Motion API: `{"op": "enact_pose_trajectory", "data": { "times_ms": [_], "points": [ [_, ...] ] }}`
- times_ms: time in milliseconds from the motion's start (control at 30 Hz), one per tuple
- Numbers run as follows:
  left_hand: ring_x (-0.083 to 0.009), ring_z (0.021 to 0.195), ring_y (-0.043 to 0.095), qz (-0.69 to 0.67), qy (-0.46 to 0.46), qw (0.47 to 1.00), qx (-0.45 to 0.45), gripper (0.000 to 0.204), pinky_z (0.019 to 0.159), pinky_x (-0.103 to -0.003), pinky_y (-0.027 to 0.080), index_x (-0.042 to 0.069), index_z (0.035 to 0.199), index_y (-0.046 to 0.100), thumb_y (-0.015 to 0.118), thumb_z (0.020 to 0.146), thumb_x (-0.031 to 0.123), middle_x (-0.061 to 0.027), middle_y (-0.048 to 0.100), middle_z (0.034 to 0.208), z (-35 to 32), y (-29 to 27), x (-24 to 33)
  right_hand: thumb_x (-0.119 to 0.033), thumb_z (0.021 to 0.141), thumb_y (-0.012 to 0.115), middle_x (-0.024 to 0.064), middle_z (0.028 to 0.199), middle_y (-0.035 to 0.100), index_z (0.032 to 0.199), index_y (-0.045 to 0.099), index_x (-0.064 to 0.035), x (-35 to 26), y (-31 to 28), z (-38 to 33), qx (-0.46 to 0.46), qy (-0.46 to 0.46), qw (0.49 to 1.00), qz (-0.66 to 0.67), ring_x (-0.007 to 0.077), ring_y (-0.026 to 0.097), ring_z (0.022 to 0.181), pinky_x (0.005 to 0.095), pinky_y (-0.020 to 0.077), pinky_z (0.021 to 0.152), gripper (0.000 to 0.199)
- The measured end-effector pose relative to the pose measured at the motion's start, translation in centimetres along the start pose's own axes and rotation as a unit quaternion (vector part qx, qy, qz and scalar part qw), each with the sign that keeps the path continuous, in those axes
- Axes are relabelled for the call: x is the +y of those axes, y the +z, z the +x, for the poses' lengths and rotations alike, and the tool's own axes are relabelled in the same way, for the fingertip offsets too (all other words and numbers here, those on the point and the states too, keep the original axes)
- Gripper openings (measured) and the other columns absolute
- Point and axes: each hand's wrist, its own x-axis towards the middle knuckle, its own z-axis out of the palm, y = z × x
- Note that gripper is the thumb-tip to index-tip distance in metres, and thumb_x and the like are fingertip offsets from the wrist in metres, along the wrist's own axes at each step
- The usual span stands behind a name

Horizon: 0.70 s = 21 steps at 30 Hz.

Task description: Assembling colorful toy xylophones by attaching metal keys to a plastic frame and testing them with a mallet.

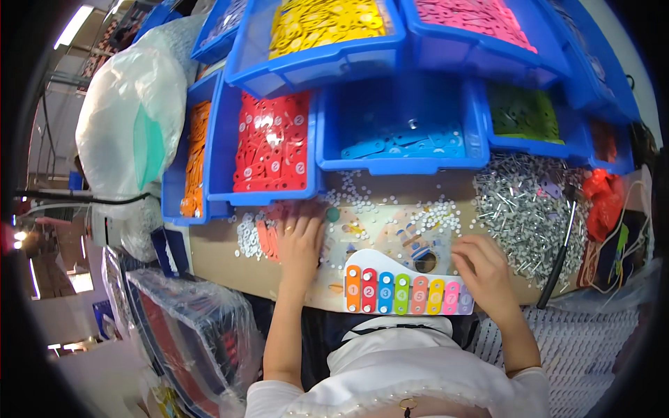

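Left hand (301,240) lies flat, fingers spread, on loose flat red plastic bars (267,237) on the worktop (216,254); right hand (482,268) is loosely curled, palm down, holding nothing visible, touching the right end of the white toy xylophone board with coloured bars (408,289) near the front edge. Board looks light, stiff and slick: best gripped by its edges. Small white washers (435,212) and a silver screw pile (519,205) lie beyond, blue bins (401,164) behind

A brown table (223,261) holds lots of stuff. Near the front lies a toy xylophone (401,289) with bright bars. Little white rings (435,212) are spread about, and a big heap of silver pins (523,209) sits to the right. Blue bins (401,164) stand along the back. A few red strips (265,237) lie on the left.
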Motion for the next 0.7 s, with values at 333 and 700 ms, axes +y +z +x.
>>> {"op": "enact_pose_trajectory", "data": {
  "times_ms": [333,700],
  "points": [
    [-0.0344,0.106,0.056,-0.179,0.077,0.980,0.043,0.027,0.090,-0.043,0.046,0.002,0.105,0.065,0.063,0.079,-0.003,-0.0124,0.063,0.110,1.6,-1.9,0.4,-0.002,0.084,0.061,0.0160,0.123,0.059,0.110,0.063,-0.0005,2.2,4.3,3.1,0.036,-0.017,0.990,-0.138,0.0336,0.055,0.117,0.0408,0.0446,0.098,0.026],
    [-0.0306,0.082,0.059,-0.328,0.309,0.892,-0.038,0.013,0.070,-0.038,0.050,0.003,0.090,0.067,0.070,0.077,0.004,-0.0117,0.062,0.094,8.2,3.6,6.7,-0.025,0.075,0.076,0.0127,0.124,0.050,0.136,0.051,-0.0131,-3.9,1.1,-3.8,-0.196,0.024,0.978,-0.061,0.0329,0.047,0.117,0.0446,0.0362,0.101,0.068]
  ]
}}
